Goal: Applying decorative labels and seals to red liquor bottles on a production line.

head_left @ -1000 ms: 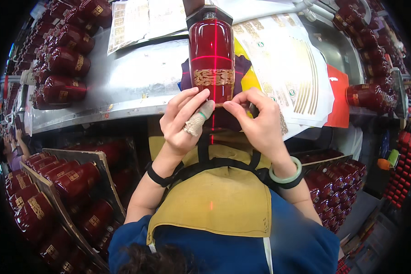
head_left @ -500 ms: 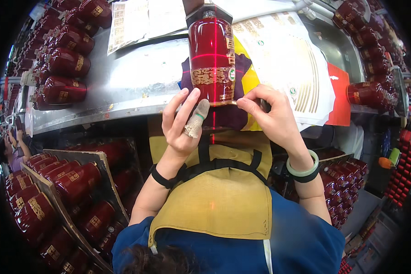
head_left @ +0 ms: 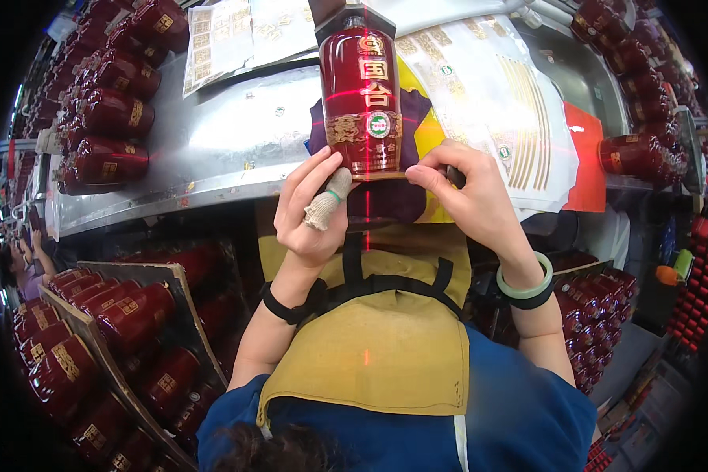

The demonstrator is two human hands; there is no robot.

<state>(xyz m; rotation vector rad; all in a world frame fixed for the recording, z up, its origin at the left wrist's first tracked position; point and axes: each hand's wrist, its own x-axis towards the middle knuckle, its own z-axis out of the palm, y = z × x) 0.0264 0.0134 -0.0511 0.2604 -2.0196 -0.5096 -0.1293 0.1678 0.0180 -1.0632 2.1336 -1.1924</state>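
A glossy dark red bottle (head_left: 357,86) lies with its neck away from me and its base toward me, on a dark purple cloth (head_left: 397,203). Gold characters, a gold patterned band and a round green-and-white emblem face up. My left hand (head_left: 313,206) grips the bottle's lower left: the fingers are against its side, and the thumb, in a cloth cover with a green band, presses near the base. My right hand (head_left: 468,185) pinches the end of a thin gold strip (head_left: 385,175) running along the base edge. Its thumb and forefinger sit just right of the bottle.
Sheets of gold stickers (head_left: 480,94) lie right of the bottle, beside a red sheet (head_left: 584,157). More sticker sheets (head_left: 219,47) are at the far left of the metal table (head_left: 236,157). Red bottles (head_left: 114,110) crowd both sides; a wooden-sided crate (head_left: 134,299) holds more at lower left.
The bottle has rolled about its length, bringing the gold characters and emblem from its right edge to the top. My left thumb has shifted left; my right hand keeps its pinch.
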